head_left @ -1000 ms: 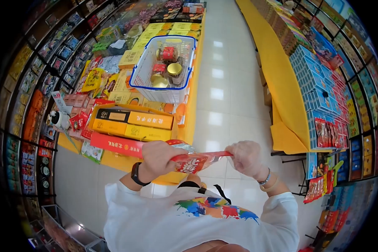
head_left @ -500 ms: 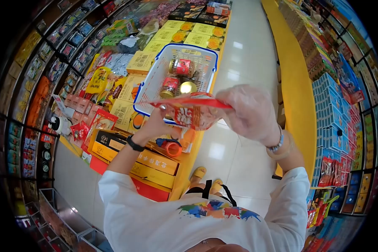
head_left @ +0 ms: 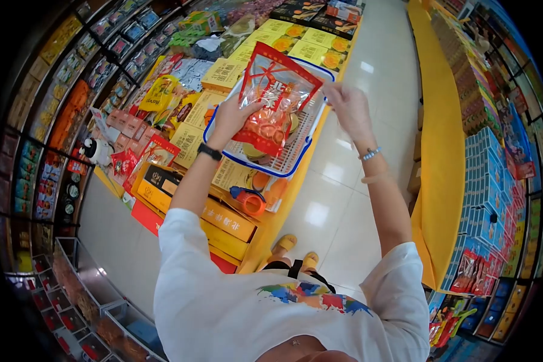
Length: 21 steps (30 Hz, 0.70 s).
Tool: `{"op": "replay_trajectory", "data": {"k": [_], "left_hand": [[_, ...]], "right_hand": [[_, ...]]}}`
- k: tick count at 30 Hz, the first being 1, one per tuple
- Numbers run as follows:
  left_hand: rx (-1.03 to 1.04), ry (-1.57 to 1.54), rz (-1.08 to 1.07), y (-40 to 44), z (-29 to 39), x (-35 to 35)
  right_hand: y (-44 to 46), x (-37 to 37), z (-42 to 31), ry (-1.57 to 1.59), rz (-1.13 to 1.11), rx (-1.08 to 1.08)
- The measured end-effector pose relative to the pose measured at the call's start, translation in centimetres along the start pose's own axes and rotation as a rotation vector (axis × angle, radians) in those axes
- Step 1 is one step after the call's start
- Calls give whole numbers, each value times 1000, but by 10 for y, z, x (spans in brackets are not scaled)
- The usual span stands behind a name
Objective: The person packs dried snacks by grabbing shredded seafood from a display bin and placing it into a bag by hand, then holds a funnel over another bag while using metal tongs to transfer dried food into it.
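My left hand [head_left: 230, 120], with a black band at the wrist, grips the left side of a red and clear snack bag [head_left: 276, 99]. The bag is tilted up over a white shopping basket [head_left: 308, 140] with a blue rim. At the bag's upper right corner, the bent fingers of my right hand [head_left: 349, 108] are closed on its edge. Below the bag, a gold-lidded jar [head_left: 253, 151] shows in part inside the basket; the rest of the contents are mostly covered.
The basket stands on a display table among yellow boxes [head_left: 222, 73]. An orange tape roll [head_left: 252, 204] lies nearer me. To the left are a yellow snack bag [head_left: 159, 93] and a small white robot figure [head_left: 96, 151]. Blue boxes [head_left: 479, 193] are stacked beyond the tiled aisle [head_left: 338, 172].
The snack bag has swung from nearly flat to upright, its front now showing. My left hand has moved up onto its side, and my right hand has shifted up to its corner.
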<state>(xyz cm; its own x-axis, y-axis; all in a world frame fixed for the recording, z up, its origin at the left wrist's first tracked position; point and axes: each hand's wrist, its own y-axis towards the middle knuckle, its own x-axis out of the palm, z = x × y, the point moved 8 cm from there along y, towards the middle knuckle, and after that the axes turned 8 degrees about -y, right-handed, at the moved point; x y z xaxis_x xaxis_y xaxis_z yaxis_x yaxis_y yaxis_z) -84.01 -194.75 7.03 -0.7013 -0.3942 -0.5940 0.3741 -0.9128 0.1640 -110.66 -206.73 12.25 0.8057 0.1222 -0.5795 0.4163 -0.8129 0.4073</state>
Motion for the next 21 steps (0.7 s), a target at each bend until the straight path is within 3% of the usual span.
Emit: {"op": "replay_trajectory", "data": {"k": [3, 6, 7, 10, 11, 15, 19, 20, 21], "left_hand": [[103, 67, 11, 19, -50, 14], [26, 229, -17, 32, -148, 38], [153, 167, 25, 11, -112, 23], [108, 304, 176, -64, -35, -18], [162, 294, 190, -101, 3, -28], [67, 191, 212, -270, 118, -36], [18, 198, 435, -409, 155, -42], [4, 213, 451, -436, 158, -38], [-140, 84, 448, -463, 143, -31]], "right_hand": [[-50, 18, 10, 228, -242, 257], [-120, 26, 7, 471, -419, 343], [-147, 24, -3, 524, -467, 392], [-221, 18, -18, 578, -607, 407], [-243, 19, -21, 666, -644, 462], [-307, 41, -57, 846, -895, 563], [-353, 73, -123, 987, -1190, 522], [-367, 81, -143, 942, -1275, 427], [-382, 89, -161, 896, -1352, 330]]}}
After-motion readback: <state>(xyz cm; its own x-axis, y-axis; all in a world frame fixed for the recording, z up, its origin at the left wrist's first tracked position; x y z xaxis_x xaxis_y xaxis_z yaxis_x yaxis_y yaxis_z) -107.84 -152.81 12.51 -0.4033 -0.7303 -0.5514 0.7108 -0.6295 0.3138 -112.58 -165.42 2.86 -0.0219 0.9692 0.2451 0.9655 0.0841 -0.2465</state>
